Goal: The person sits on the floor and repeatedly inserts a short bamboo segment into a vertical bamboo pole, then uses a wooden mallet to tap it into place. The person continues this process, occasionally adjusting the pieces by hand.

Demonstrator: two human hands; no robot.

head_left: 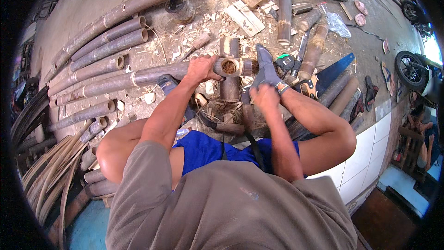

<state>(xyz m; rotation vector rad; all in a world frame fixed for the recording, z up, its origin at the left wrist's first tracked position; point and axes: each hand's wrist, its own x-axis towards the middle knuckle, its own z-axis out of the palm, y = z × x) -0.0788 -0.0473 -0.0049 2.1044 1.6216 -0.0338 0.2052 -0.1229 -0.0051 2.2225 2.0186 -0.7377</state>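
Observation:
My left hand (202,68) is closed over a long bamboo pole (157,75) close to its right end. Just right of these fingers, a round hole (229,67) is cut in the pole's upper side, with brown material inside. The pole's end rests across a shorter bamboo piece (230,90). My right hand (265,96) is closed in a fist beside my right ankle; what it holds, if anything, is hidden. Below it lies a brown bamboo or wooden length (248,116). Beyond my left hand lies a wooden-handled tool (201,41) among chips.
Several bamboo poles (111,44) lie to the left, with split strips (55,171) nearer me. A blue-bladed handsaw (334,70) and a tape measure (285,61) lie at the right. Wood boards (245,18) and shavings cover the floor ahead. A motorbike wheel (410,69) stands far right.

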